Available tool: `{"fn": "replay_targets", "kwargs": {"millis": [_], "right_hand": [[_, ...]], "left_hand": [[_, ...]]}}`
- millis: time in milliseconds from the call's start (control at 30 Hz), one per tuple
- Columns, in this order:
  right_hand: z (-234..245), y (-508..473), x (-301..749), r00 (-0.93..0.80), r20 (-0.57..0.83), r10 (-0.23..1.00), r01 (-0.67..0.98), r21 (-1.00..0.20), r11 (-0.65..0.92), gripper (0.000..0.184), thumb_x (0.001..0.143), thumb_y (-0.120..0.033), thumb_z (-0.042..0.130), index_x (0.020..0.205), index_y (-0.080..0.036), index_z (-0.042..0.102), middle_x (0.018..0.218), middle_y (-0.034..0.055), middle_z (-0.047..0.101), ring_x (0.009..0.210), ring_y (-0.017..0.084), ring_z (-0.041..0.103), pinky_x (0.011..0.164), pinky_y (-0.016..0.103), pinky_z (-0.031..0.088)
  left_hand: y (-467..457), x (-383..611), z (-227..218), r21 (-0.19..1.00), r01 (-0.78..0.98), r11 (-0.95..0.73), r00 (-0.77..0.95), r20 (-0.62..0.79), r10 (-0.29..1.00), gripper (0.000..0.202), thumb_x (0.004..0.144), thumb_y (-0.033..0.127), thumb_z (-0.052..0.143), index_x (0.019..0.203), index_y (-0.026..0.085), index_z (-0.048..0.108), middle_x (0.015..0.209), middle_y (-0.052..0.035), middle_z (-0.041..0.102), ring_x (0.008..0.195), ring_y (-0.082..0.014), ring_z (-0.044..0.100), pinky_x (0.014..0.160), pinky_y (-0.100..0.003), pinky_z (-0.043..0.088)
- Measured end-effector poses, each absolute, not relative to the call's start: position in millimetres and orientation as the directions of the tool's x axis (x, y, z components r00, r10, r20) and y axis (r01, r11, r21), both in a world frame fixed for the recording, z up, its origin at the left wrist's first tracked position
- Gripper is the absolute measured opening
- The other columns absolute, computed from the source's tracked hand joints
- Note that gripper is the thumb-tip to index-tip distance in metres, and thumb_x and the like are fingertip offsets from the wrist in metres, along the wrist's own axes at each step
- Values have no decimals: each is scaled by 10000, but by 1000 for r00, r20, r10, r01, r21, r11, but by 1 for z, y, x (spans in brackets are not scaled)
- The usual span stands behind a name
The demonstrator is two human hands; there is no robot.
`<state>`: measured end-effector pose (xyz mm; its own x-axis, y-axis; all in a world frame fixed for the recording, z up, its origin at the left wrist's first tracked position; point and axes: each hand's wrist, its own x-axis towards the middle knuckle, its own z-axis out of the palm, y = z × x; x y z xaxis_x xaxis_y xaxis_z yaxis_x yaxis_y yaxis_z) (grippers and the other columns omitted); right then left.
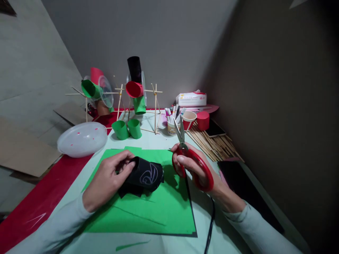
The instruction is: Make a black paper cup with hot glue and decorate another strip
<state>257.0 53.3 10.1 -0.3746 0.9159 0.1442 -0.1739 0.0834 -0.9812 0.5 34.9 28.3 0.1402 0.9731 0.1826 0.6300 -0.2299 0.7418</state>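
My left hand [112, 178] grips a black paper-covered cup [147, 173] by its left end. The cup lies tilted on its side, with a pale swirl drawn on it and ragged paper at its right end. In my right hand [198, 165] is a pair of scissors [199, 168] with red handles, its blades pointing up and slightly parted, away from the cup. Beneath both hands lies a green paper sheet [169, 215], with a dark sheet showing along its edge. Small black paper pieces sit under the cup, partly hidden by it.
Two green cups [134, 129] stand behind the sheet. Beyond them are stick frames holding wheels of coloured cups [134, 89]. A white plastic lid [82, 139] is at left. Markers in a cup [172, 128], a red cup [203, 121], wooden sticks [212, 144] and a black cable [210, 225] lie right.
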Motion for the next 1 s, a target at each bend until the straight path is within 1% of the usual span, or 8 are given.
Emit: {"fn": "replay_targets", "kwargs": {"millis": [100, 200, 333, 433, 600, 733, 933, 1000], "right_hand": [[11, 51, 252, -341, 122, 932, -122, -989, 85, 241, 912, -355, 644, 1062, -216, 517, 793, -24, 565, 606, 125, 524, 586, 280, 413], [9, 48, 247, -340, 90, 936, -108, -993, 56, 271, 900, -348, 656, 1084, -228, 497, 859, -11, 592, 642, 126, 542, 593, 272, 427], [9, 42, 241, -369, 66, 927, -121, -992, 22, 309, 887, -377, 656, 1095, -221, 490, 893, -1, 607, 663, 127, 549, 620, 283, 448], [10, 39, 238, -365, 82, 928, -99, -994, 49, 334, 870, -372, 671, 1106, -214, 495, 929, 12, 620, 714, 137, 566, 660, 294, 460], [12, 35, 235, -333, 91, 939, -79, -995, 68, 369, 846, -372, 691, 1111, -214, 488, 983, 31, 636, 791, 150, 585, 688, 292, 469], [12, 33, 231, -304, 39, 952, -52, -998, 24, 385, 813, -359, 732, 1078, -218, 491, 940, 13, 629, 759, 135, 579, 663, 271, 463], [13, 34, 224, -257, 57, 965, -60, -997, 43, 333, 741, -220, 708, 983, -220, 478, 839, -27, 582, 729, 123, 549, 673, 260, 449], [14, 34, 223, -224, 59, 973, -52, -997, 49, 314, 730, -225, 691, 959, -218, 476, 834, -19, 581, 732, 133, 554, 666, 267, 442]], "left_hand": [[25, -1, 30, 709, 621, -335, 95, 356, 930, 152, 893, 346, 516, 877, 226, 608, 803, -5, 643, 733, -188, 608, 641, -268, 473], [16, 1, 31, 580, 659, -479, 120, 547, 828, 107, 909, 247, 510, 856, 235, 602, 777, 10, 634, 694, -158, 614, 591, -236, 471], [10, 7, 30, 411, 715, -565, 187, 666, 722, 115, 907, 144, 509, 883, 232, 580, 782, 8, 617, 700, -146, 608, 575, -225, 460], [7, 10, 28, 276, 742, -611, 247, 735, 632, 174, 882, 73, 522, 960, 218, 579, 806, -1, 619, 730, -151, 609, 643, -237, 479], [0, 11, 20, 79, 774, -628, 377, 739, 558, 201, 877, 57, 506, 1003, 183, 598, 807, -17, 599, 712, -144, 601, 641, -243, 461], [-5, 14, 16, 35, 761, -648, 432, 718, 546, 228, 892, 25, 505, 1039, 167, 606, 829, -29, 575, 748, -150, 555, 691, -268, 457], [-8, 16, 15, -80, 728, -681, 511, 726, 461, 272, 876, 5, 502, 1055, 172, 620, 887, -38, 570, 813, -174, 553, 700, -297, 472], [-10, 18, 15, -49, 696, -717, 513, 731, 449, 299, 855, 10, 539, 1089, 178, 620, 938, -41, 563, 873, -181, 560, 782, -298, 492]]}}
